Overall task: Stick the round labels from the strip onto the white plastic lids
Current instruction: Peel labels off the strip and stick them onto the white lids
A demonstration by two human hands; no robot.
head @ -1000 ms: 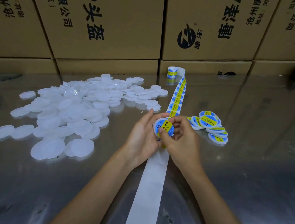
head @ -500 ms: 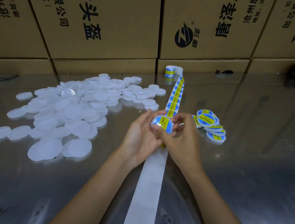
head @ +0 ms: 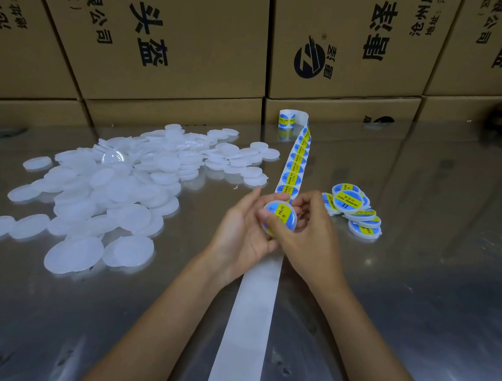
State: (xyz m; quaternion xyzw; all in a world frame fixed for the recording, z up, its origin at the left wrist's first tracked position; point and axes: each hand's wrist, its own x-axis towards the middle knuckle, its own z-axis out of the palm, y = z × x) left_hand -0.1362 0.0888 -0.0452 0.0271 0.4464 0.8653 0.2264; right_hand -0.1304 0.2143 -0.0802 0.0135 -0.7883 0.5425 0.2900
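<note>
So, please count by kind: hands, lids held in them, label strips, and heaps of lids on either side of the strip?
hands: 2, left hand and right hand
held lid: 1
label strip: 1
heaps: 2, plain white heap and labelled heap
Total: 6

Glossy metal table (head: 419,266); matt, seemingly plastic lids (head: 106,196); cardboard boxes (head: 178,32).

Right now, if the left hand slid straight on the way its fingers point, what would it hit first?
Probably the strip of round blue-and-yellow labels just beyond the fingertips of the left hand, which grips a labelled white plastic lid with the right hand. Depth is unclear.
</note>
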